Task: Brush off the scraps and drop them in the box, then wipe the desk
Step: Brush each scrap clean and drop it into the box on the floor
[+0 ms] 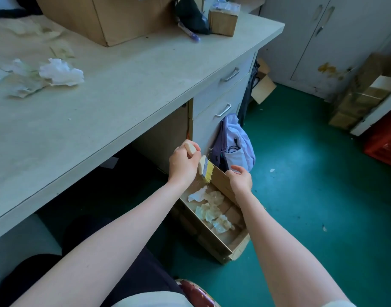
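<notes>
Landmark: cardboard box (221, 220), held over the green floor (311, 185) just beside the desk (115, 91) front.

Left hand (183, 166) was closed around the wooden handle of the brush (203, 167), above the box's far end. Yellow bristles pointed down into the box, near its far wall.

Right hand (240, 179) gripped the box's right wall at the far end, thumb and fingers folded over the rim.

Scraps (212, 209) lay inside the box: one white crumpled piece nearest the bristles, several pale yellowish pieces toward the near end.

More crumpled paper (59, 72) sat on the desk top, well apart from the box, up and to the left.

A purple bag (236, 142) hung against the desk drawers, just beyond the box.
</notes>
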The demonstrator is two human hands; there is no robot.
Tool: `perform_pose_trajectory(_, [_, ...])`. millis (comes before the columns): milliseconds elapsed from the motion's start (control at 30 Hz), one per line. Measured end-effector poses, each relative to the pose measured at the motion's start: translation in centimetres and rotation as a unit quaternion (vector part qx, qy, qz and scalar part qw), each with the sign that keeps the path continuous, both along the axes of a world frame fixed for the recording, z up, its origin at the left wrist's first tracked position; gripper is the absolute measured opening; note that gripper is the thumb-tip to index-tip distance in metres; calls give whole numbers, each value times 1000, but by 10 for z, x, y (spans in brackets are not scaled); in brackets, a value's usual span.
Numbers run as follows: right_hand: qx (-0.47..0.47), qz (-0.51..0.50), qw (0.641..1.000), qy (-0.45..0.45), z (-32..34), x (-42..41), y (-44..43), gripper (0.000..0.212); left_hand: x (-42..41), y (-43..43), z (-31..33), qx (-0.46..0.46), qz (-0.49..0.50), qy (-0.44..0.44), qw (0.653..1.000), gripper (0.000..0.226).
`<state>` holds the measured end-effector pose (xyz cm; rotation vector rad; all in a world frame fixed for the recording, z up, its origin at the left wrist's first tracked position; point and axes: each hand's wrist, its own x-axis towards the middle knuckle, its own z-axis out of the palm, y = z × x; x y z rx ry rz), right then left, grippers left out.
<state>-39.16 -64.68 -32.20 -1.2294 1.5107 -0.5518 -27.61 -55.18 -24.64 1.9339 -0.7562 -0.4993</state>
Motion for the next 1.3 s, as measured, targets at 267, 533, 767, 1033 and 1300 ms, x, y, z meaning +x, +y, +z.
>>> perform_pose_trajectory(267, [-35,-33,996,-79,56,19,-12,33,10,3,56,-113,-19,14,993,7])
perform_pose_trajectory(533, [-94,-20,974,-207,141,45,-26,29,18,7,153,-284,-9,143,948,26])
perform_pose_trajectory(767, [-128,18,958,-255,200,67,-14,28,71,33,200,-347,67,151,923,14])
perform_pose_trajectory(1033, [-129,101,945,-283,247,124,16,25,125,73,221,-392,140,120,901,20])
perform_pose_trajectory(1300, [-116,183,937,-275,259,190,63,21,171,126,239,-402,200,70,891,21])
